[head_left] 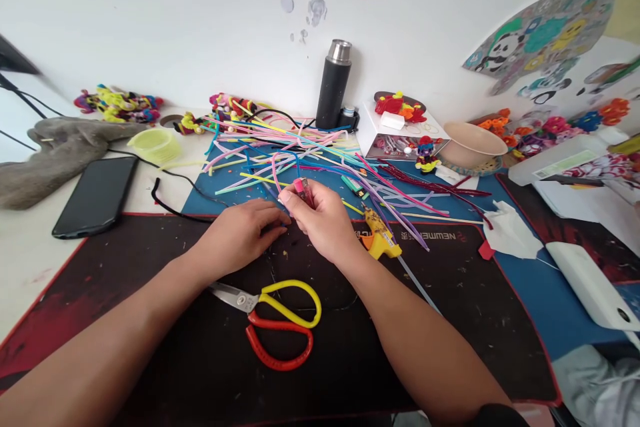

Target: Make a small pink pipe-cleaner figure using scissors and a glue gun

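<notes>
My right hand [323,217] is closed around a small pink and red object [303,188], which looks like a lighter; its lower part is hidden in my fingers. A bent pink pipe cleaner [275,167] rises beside that thumb; whether I grip it cannot be told. Just to the left, my left hand [245,230] has its fingers curled together on the black mat, and what they hold, if anything, is hidden. Scissors [285,321] with one yellow and one red handle lie below both hands. A yellow glue gun [381,233] lies right of my right hand.
Many coloured pipe cleaners [320,140] spread behind my hands. A black thermos [334,83] stands by the wall. To the left are a phone [95,197] and a yellow-green bowl [154,147]. On the right lie a white box [393,133], a beige bowl [475,145] and a white device [593,283].
</notes>
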The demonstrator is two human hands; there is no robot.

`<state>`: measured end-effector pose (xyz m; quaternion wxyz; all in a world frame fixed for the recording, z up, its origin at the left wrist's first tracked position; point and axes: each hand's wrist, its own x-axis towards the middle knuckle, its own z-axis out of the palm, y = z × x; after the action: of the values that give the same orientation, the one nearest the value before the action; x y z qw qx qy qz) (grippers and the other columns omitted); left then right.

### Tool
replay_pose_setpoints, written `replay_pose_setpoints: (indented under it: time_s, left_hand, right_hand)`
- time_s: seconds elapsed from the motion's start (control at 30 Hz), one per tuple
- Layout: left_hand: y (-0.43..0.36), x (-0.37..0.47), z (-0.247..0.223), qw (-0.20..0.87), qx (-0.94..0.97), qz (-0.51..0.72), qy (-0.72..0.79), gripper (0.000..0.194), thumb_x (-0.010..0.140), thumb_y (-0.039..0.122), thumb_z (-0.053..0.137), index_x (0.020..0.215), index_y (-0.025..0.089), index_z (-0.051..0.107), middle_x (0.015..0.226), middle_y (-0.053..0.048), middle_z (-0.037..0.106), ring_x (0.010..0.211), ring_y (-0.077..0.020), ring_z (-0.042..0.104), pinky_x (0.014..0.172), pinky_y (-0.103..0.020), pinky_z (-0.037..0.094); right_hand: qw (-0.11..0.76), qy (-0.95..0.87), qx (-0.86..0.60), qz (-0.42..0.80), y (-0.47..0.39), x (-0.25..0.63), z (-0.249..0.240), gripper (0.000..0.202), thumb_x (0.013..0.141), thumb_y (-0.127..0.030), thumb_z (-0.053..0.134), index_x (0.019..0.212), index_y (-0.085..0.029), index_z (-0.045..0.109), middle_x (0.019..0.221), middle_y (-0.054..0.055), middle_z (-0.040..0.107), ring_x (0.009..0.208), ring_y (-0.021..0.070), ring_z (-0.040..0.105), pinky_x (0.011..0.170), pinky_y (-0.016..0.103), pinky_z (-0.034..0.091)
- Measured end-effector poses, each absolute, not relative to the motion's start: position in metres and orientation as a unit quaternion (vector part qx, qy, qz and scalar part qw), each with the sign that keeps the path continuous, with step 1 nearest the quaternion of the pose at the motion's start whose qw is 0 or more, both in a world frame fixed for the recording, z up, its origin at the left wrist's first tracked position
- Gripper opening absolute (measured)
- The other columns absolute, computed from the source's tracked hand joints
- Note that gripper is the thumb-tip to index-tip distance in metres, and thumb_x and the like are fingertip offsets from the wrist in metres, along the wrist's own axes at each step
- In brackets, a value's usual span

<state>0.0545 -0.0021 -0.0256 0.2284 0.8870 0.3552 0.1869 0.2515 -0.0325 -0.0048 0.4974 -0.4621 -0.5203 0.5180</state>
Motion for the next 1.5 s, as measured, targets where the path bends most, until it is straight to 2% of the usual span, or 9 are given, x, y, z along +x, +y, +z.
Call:
replay_pose_setpoints:
  time_s: [0.3, 0.4, 0.53, 0.67, 0.8, 0.9, 1.0, 1.13, 1.5]
  left_hand:
    - [-0.002, 0.056, -0.028, 0.192, 0.900, 0.163, 0.356, 0.023, 0.102, 0.027, 0.060, 0.107, 0.026, 0.083, 0.114, -0.010, 0.083, 0.107, -0.0312, 0.076, 0.094, -0.040, 0.059]
    - [-0.002, 0.056, -0.028, 0.183, 0.905, 0.140, 0.359, 0.026, 0.103, 0.026, 0.057, 0.111, 0.025, 0.082, 0.120, -0.011, 0.083, 0.109, -0.0331, 0.077, 0.091, -0.041, 0.059]
    - [-0.002, 0.056, -0.029, 0.203, 0.893, 0.145, 0.375, 0.021, 0.102, 0.029, 0.060, 0.106, 0.025, 0.080, 0.115, -0.010, 0.084, 0.104, -0.0314, 0.077, 0.088, -0.038, 0.057]
    - [-0.001, 0.053, -0.024, 0.269, 0.855, 0.201, 0.395, 0.021, 0.101, 0.040, 0.065, 0.101, 0.025, 0.079, 0.107, -0.008, 0.083, 0.097, -0.0294, 0.075, 0.085, -0.038, 0.054]
    - [0.002, 0.049, -0.008, 0.415, 0.706, 0.353, 0.453, 0.030, 0.091, 0.051, 0.083, 0.098, 0.023, 0.077, 0.096, -0.004, 0.079, 0.086, -0.0226, 0.068, 0.080, -0.032, 0.053]
    - [0.003, 0.048, 0.005, 0.513, 0.566, 0.463, 0.450, 0.036, 0.085, 0.052, 0.092, 0.087, 0.021, 0.074, 0.076, 0.001, 0.066, 0.068, -0.0149, 0.052, 0.063, -0.027, 0.043]
    - [0.002, 0.051, 0.012, 0.580, 0.496, 0.489, 0.422, 0.044, 0.077, 0.055, 0.099, 0.082, 0.020, 0.073, 0.068, 0.004, 0.057, 0.063, -0.0118, 0.043, 0.057, -0.025, 0.033]
    - [0.001, 0.055, 0.013, 0.582, 0.495, 0.490, 0.420, 0.055, 0.066, 0.061, 0.105, 0.078, 0.018, 0.074, 0.067, 0.003, 0.057, 0.063, -0.0105, 0.044, 0.056, -0.023, 0.033]
    - [0.000, 0.057, 0.012, 0.586, 0.486, 0.483, 0.432, 0.054, 0.060, 0.058, 0.107, 0.076, 0.018, 0.076, 0.068, 0.002, 0.058, 0.063, -0.0113, 0.045, 0.057, -0.023, 0.035]
  right_hand:
    - [0.489, -0.521, -0.461, 0.526, -0.033, 0.249, -0.005, 0.041, 0.093, -0.064, 0.075, 0.091, -0.025, 0.065, 0.071, -0.004, 0.050, 0.065, 0.0146, 0.046, 0.057, 0.028, 0.034]
    - [0.485, -0.524, -0.461, 0.527, -0.033, 0.249, -0.004, 0.038, 0.094, -0.062, 0.074, 0.091, -0.025, 0.066, 0.070, -0.005, 0.050, 0.064, 0.0146, 0.046, 0.058, 0.028, 0.035]
    - [0.486, -0.523, -0.461, 0.527, -0.034, 0.249, -0.004, 0.034, 0.095, -0.057, 0.074, 0.092, -0.024, 0.066, 0.070, -0.005, 0.050, 0.064, 0.0146, 0.046, 0.058, 0.027, 0.036]
    - [0.486, -0.523, -0.462, 0.527, -0.035, 0.250, -0.001, 0.032, 0.095, -0.056, 0.074, 0.092, -0.025, 0.066, 0.069, -0.005, 0.048, 0.062, 0.0142, 0.044, 0.056, 0.027, 0.034]
    - [0.478, -0.524, -0.475, 0.521, -0.036, 0.250, 0.002, 0.032, 0.096, -0.055, 0.073, 0.092, -0.024, 0.066, 0.069, -0.005, 0.047, 0.061, 0.0138, 0.042, 0.056, 0.027, 0.033]
    - [0.478, -0.525, -0.475, 0.520, -0.036, 0.250, 0.001, 0.034, 0.095, -0.056, 0.073, 0.089, -0.024, 0.064, 0.069, -0.005, 0.046, 0.060, 0.0131, 0.039, 0.055, 0.028, 0.032]
    - [0.474, -0.527, -0.472, 0.524, -0.036, 0.250, 0.000, 0.035, 0.095, -0.056, 0.072, 0.087, -0.024, 0.061, 0.067, -0.007, 0.043, 0.058, 0.0124, 0.036, 0.054, 0.028, 0.029]
    - [0.465, -0.528, -0.477, 0.526, -0.037, 0.249, -0.001, 0.034, 0.097, -0.053, 0.069, 0.084, -0.024, 0.056, 0.065, -0.008, 0.040, 0.056, 0.0115, 0.033, 0.054, 0.028, 0.027]
    - [0.465, -0.529, -0.469, 0.533, -0.037, 0.246, -0.008, 0.037, 0.098, -0.053, 0.067, 0.080, -0.026, 0.049, 0.063, -0.009, 0.036, 0.055, 0.0116, 0.030, 0.053, 0.027, 0.025]
